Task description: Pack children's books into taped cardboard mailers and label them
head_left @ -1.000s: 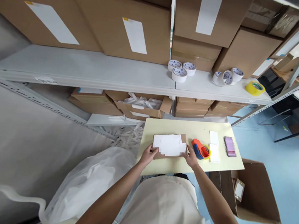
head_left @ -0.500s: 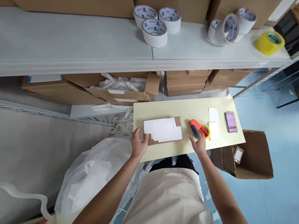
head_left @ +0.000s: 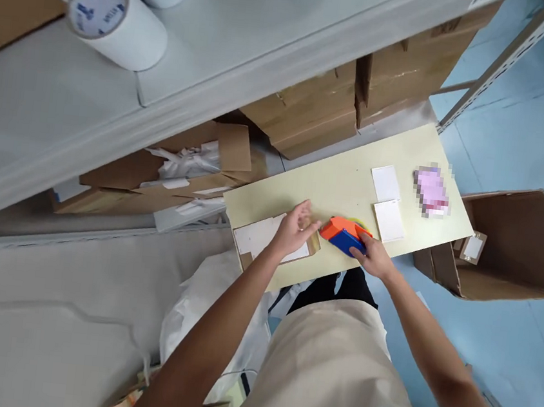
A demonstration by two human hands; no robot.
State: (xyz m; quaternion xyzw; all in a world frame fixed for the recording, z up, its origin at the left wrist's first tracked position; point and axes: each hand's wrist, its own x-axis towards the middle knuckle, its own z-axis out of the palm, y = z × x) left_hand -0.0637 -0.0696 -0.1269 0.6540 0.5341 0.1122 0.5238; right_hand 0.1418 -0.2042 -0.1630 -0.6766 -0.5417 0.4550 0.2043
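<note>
"How far along is it, from where you stand?"

"At the table's (head_left: 337, 184) left end lies the box (head_left: 315, 244), white slips (head_left: 259, 232) across its top. Laying those looks done to me. I see no strip of tape pulled over them; if one belongs there, that's left."

"And the hands?"

"Apart. The left hand (head_left: 295, 227) is over the table left of its middle, fingers loosely spread, gripping nothing I can see. Mid-table, the right hand (head_left: 373, 256) is wrapped round the dispenser (head_left: 344, 230). Toward the table's right end lie two cards (head_left: 389, 221) and a purple thing (head_left: 431, 189)."

"What can't you make out?"

"The left arm hides part of the box. The left fingertips are smeared, so I can't say whether they touch the dispenser. Its roll (head_left: 362, 225) is mostly hidden, and the purple thing's just blurred squares."
</note>
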